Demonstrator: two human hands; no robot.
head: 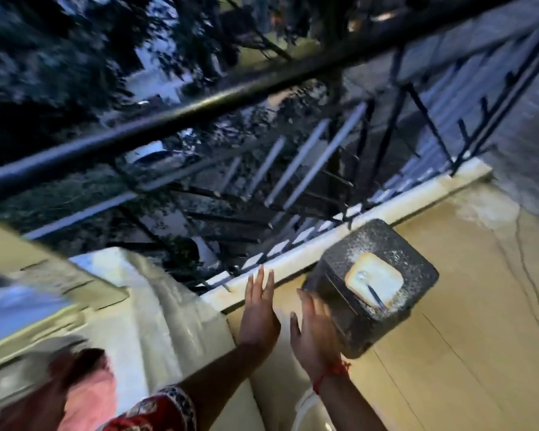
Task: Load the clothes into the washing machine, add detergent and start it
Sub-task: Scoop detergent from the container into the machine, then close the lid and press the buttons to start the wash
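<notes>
The white top-loading washing machine (156, 309) fills the lower left, badly blurred, with its lid area (28, 300) at the far left. Pink cloth (87, 390) shows at the bottom left beside it. My left hand (259, 309) is stretched out flat with fingers apart, holding nothing, just right of the machine's corner. My right hand (313, 331) is also flat and empty, its fingers close to the side of a dark speckled box (386, 244). No detergent is visible.
A pale square dish (375, 279) with a thin dark stick lies on the speckled box. A black metal railing (231, 98) runs across the balcony edge above a white kerb (371, 213). Tan tiled floor (464, 306) spreads to the right.
</notes>
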